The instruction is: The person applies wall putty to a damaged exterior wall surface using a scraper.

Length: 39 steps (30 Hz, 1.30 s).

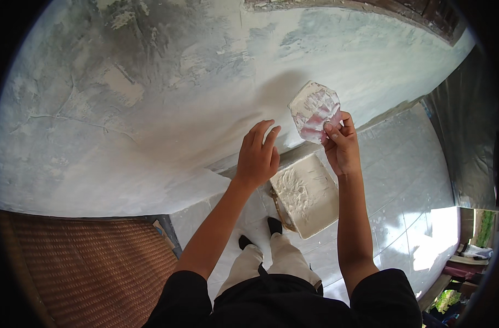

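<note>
Between the thumb and fingers of my right hand is a flat plastering scraper, reddish and thickly smeared with off-white plaster. I hold it up in front of the wall, which has a patchy coat of white over grey. My left hand hangs free to the left of the scraper, fingers loosely bent and apart, with nothing in it. Whether its fingertips touch the wall I cannot tell. Below and between my hands, a rectangular tray of creamy wet plaster rests on the floor.
Grey floor tiles run along the wall's foot, with bright sunlight at the right. A brown woven panel stands at lower left. Dark sheeting hangs at the right. A wooden frame edges the wall's top right. My feet stand beside the tray.
</note>
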### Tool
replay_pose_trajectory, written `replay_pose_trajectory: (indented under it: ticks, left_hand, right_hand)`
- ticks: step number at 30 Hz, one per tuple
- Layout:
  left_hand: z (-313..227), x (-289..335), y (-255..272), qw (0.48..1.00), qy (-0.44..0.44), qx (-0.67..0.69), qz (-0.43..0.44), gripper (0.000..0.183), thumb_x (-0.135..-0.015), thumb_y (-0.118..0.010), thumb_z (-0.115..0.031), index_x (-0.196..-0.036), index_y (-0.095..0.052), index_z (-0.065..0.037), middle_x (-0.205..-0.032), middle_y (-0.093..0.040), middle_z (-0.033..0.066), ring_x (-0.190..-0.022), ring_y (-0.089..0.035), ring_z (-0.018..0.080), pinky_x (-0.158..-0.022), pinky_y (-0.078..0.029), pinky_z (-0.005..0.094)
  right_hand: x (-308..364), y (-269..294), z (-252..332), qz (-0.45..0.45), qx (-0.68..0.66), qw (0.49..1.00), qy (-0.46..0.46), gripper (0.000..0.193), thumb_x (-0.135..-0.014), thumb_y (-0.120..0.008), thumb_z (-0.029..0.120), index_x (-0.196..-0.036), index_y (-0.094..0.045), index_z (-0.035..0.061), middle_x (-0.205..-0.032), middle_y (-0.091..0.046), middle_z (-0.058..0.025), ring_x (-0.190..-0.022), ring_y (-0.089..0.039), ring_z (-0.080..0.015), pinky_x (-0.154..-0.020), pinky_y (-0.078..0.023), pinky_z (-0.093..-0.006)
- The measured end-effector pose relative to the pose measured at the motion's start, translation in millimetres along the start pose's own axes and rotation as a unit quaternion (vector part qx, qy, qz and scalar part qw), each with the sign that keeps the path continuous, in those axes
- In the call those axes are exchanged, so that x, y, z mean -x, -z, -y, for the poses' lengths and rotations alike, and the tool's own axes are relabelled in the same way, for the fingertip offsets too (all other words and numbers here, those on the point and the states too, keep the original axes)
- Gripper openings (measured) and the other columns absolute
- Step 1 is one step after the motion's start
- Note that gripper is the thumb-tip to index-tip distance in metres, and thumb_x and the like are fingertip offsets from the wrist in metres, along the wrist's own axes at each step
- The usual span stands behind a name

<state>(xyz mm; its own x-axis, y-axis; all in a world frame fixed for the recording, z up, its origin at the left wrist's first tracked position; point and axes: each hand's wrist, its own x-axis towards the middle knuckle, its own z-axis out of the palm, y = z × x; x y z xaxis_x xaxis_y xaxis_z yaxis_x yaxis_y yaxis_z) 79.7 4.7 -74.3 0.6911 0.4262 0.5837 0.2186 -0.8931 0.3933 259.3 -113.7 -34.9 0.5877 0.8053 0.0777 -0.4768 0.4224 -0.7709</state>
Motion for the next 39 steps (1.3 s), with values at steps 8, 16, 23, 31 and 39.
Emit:
replay_pose_trajectory:
  ticks: [8,16,23,31,39]
  left_hand:
    - [-7.7,-52.6,95.1,0.987,-0.085,-0.066,-0.118,0.047,-0.074,-0.058,-0.002,-0.121,-0.055,-0.003,-0.128,-0.051,0.0138,-0.121,-0.049,0.0348,-0.101,-0.04,0.0449]
    - [-4.8,-76.3,179.9,0.954,-0.146,-0.151,-0.213,0.042,-0.072,-0.058,-0.004,-0.114,-0.06,-0.003,-0.125,-0.053,0.0135,-0.12,-0.049,0.0335,-0.099,-0.04,0.0448]
    - [-5.3,-97.5,252.1,0.908,-0.147,-0.231,-0.318,0.043,-0.072,-0.059,-0.01,-0.114,-0.059,-0.004,-0.126,-0.052,0.0124,-0.123,-0.044,0.0334,-0.101,-0.034,0.049]
    - [-13.3,-109.7,317.7,0.881,-0.12,-0.297,-0.348,0.048,-0.075,-0.059,-0.014,-0.122,-0.053,-0.004,-0.137,-0.045,0.0149,-0.137,-0.032,0.0371,-0.111,-0.021,0.0559]
    - [-16.4,-112.3,357.3,0.878,-0.116,-0.316,-0.341,0.051,-0.079,-0.058,-0.014,-0.127,-0.049,-0.001,-0.144,-0.038,0.0178,-0.141,-0.026,0.039,-0.113,-0.017,0.0572]
  right_hand:
    - [-14.0,-111.3,49.4,0.128,0.001,0.989,0.072,0.017,-0.09,-0.062,-0.002,-0.098,-0.05,0.0069,-0.096,-0.064,-0.0051,-0.084,-0.063,-0.0113,-0.073,-0.057,-0.0268]
    - [-17.9,-211.2,81.6,0.225,0.025,0.96,0.168,0.017,-0.09,-0.062,-0.002,-0.096,-0.048,0.0058,-0.094,-0.063,-0.0066,-0.083,-0.063,-0.0126,-0.075,-0.055,-0.0299]
    - [-13.5,-294.0,105.5,0.243,0.104,0.918,0.297,0.016,-0.091,-0.063,0.002,-0.091,-0.047,0.0048,-0.088,-0.062,-0.0055,-0.08,-0.06,-0.0102,-0.073,-0.052,-0.0276]
    - [-2.7,-364.7,129.1,0.161,0.376,0.653,0.638,0.017,-0.085,-0.061,-0.005,-0.078,-0.047,0.0019,-0.072,-0.051,-0.0094,-0.063,-0.052,-0.0194,-0.059,-0.044,-0.0288]
    - [-9.6,-402.6,126.7,0.111,0.489,0.406,0.764,0.019,-0.072,-0.066,-0.001,-0.089,-0.062,0.0077,-0.078,-0.055,-0.0049,-0.072,-0.054,-0.0231,-0.06,-0.047,-0.0353]
